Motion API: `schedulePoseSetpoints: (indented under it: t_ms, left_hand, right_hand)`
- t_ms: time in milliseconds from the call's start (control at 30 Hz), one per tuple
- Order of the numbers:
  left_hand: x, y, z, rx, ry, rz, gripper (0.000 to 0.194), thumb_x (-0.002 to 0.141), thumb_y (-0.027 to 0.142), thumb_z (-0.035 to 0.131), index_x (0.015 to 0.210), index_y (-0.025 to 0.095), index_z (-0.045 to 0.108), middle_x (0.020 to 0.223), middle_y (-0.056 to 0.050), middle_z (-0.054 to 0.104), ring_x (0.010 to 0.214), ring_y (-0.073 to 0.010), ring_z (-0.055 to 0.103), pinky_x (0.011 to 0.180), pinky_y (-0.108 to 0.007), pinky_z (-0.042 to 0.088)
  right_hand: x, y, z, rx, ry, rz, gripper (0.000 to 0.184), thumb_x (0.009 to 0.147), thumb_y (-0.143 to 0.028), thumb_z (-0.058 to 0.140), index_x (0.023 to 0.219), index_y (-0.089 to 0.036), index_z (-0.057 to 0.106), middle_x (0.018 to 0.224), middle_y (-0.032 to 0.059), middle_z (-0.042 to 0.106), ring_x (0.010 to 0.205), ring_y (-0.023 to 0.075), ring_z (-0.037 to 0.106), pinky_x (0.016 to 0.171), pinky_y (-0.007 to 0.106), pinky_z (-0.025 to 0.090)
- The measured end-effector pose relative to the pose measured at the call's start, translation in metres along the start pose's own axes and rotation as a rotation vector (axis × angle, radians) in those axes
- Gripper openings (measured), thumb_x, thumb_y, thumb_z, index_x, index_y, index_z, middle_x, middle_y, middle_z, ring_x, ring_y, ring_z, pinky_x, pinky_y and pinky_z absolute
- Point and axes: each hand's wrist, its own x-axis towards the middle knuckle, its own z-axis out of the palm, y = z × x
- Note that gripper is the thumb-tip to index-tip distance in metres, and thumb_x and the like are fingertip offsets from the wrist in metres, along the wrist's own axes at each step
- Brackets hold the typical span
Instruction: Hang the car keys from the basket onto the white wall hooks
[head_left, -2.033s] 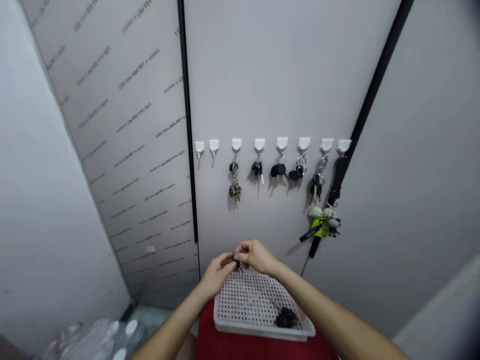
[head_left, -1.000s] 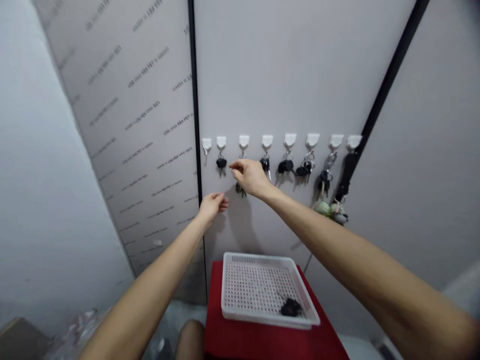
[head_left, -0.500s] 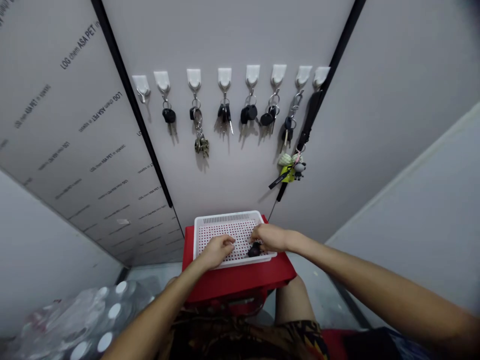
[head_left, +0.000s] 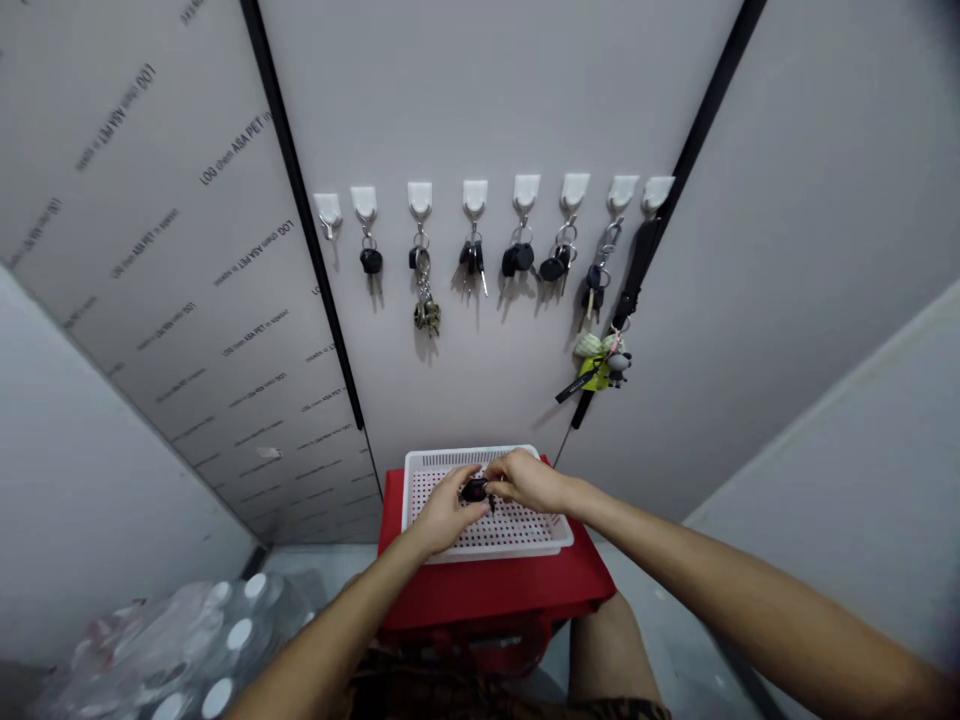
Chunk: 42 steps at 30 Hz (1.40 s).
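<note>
Both my hands meet over a white perforated basket point(head_left: 551, 532) that stands on a red stool point(head_left: 487, 590). My left hand point(head_left: 444, 512) and my right hand point(head_left: 529, 480) pinch a small black key point(head_left: 475, 490) between them, just above the basket floor. On the wall above runs a row of white hooks point(head_left: 474, 196). The leftmost hook point(head_left: 328, 210) is bare. The others carry black keys point(head_left: 370, 260), a keyring with a charm point(head_left: 427, 315) and a dark strap with a green and white charm bunch point(head_left: 600, 362).
Grey wall panels with black seams point(head_left: 315, 260) close in the space ahead. A pack of plastic bottles with white caps point(head_left: 195, 650) lies on the floor at lower left. My knee point(head_left: 607, 640) shows below the stool.
One second ago my right hand hung a black key on the second hook. Both hands then dropped to the basket, took the last black key and now hold it between them.
</note>
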Motion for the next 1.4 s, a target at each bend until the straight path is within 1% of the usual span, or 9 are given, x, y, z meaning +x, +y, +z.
schedulePoseSetpoints:
  t_ms: [100,233,433,567,700,867,1033,1167,1400]
  left_hand:
    - [0.005,0.008,-0.011,-0.172,-0.024,-0.09,0.027,0.064,0.02,0.042,0.09,0.013,0.048,0.08,-0.004,0.055,0.067,-0.0107,0.05,0.064,-0.024,0.039]
    - [0.008,0.017,-0.036,-0.271,0.044,-0.178,0.024,0.067,0.023,0.039,0.085,0.011,0.048,0.06,0.0,0.052,0.045,-0.0064,0.043,0.047,-0.02,0.036]
    - [0.008,0.04,-0.064,-0.321,0.264,-0.008,0.028,0.063,0.024,0.046,0.089,0.014,0.047,0.091,-0.005,0.053,0.082,-0.0118,0.047,0.073,-0.022,0.035]
    - [0.015,0.06,-0.08,-0.339,0.302,0.087,0.028,0.061,0.025,0.05,0.086,0.014,0.049,0.082,-0.004,0.055,0.075,-0.0116,0.049,0.069,-0.022,0.037]
    - [0.028,0.089,-0.114,-0.416,0.395,0.071,0.025,0.063,0.03,0.046,0.082,0.014,0.049,0.071,-0.002,0.055,0.054,-0.0075,0.05,0.049,-0.018,0.036]
    - [0.05,0.133,-0.165,-0.454,0.527,0.175,0.019,0.064,0.026,0.045,0.077,0.013,0.048,0.069,-0.002,0.054,0.047,-0.0052,0.048,0.039,-0.015,0.031]
    - [0.071,0.16,-0.201,-0.363,0.651,0.163,0.015,0.067,0.022,0.04,0.072,0.011,0.048,0.066,-0.003,0.054,0.042,-0.0035,0.047,0.035,-0.013,0.027]
    - [0.082,0.167,-0.212,-0.242,0.691,0.055,0.016,0.069,0.023,0.038,0.074,0.012,0.049,0.063,-0.001,0.053,0.039,-0.003,0.045,0.035,-0.013,0.028]
    - [0.08,0.143,-0.206,-0.218,0.666,-0.034,0.016,0.068,0.022,0.038,0.072,0.011,0.049,0.055,0.0,0.049,0.038,-0.0041,0.044,0.038,-0.016,0.032]
  right_hand:
    - [0.01,-0.014,-0.012,0.076,0.057,0.018,0.023,0.069,-0.025,0.037,0.067,-0.013,0.057,0.048,0.0006,0.053,0.043,0.0066,0.043,0.044,0.016,0.031]
    - [0.022,-0.026,-0.024,0.221,0.136,0.001,0.021,0.069,-0.026,0.038,0.065,-0.013,0.054,0.049,0.0,0.052,0.044,0.0063,0.044,0.045,0.016,0.033]
    - [0.046,-0.054,-0.045,0.471,0.256,0.047,0.017,0.064,-0.028,0.042,0.063,-0.013,0.05,0.047,-0.0019,0.05,0.043,0.0063,0.044,0.045,0.017,0.035]
    - [0.069,-0.082,-0.067,0.538,0.325,-0.01,0.013,0.063,-0.025,0.042,0.059,-0.014,0.048,0.041,-0.0043,0.046,0.038,0.0057,0.042,0.041,0.017,0.035]
    - [0.098,-0.11,-0.1,0.493,0.463,-0.092,0.009,0.062,-0.021,0.043,0.057,-0.014,0.047,0.041,-0.0043,0.046,0.038,0.0055,0.044,0.04,0.016,0.035]
    - [0.142,-0.145,-0.143,0.415,0.657,-0.164,0.009,0.062,-0.018,0.044,0.067,-0.014,0.05,0.048,-0.0028,0.05,0.039,0.0054,0.047,0.04,0.016,0.038]
    - [0.176,-0.169,-0.171,0.248,0.784,-0.109,0.015,0.064,-0.016,0.041,0.073,-0.013,0.053,0.056,0.0007,0.056,0.043,0.0059,0.049,0.044,0.015,0.039]
    - [0.193,-0.173,-0.18,0.029,0.875,-0.001,0.018,0.064,-0.013,0.04,0.071,-0.013,0.057,0.066,0.005,0.059,0.06,0.0104,0.053,0.056,0.018,0.04]
    - [0.179,-0.167,-0.169,-0.158,0.767,0.007,0.027,0.064,-0.01,0.038,0.084,-0.011,0.056,0.071,0.0081,0.06,0.068,0.0133,0.053,0.063,0.021,0.038]
